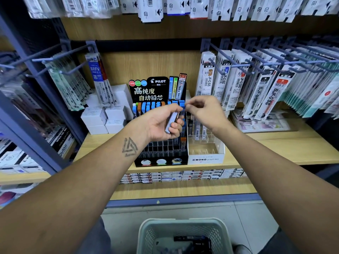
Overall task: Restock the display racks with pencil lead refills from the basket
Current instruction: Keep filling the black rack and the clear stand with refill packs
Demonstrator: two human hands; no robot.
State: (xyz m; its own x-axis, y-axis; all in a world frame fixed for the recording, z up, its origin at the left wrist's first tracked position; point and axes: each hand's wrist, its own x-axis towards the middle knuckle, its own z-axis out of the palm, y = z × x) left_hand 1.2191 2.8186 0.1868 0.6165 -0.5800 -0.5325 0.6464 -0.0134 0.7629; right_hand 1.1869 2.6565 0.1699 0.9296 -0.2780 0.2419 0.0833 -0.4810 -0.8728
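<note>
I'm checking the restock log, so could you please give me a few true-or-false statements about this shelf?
1. The left hand holds lead refills. True.
2. The basket sits on the shelf. False: it is on the floor below.
3. The Pilot rack stands left of the Mono rack. True.
4. The Pilot rack's front rows are full. False: most front slots look empty.
5. The right hand reaches into the basket. False: it pinches at a blue refill top up beside the left hand.
</note>
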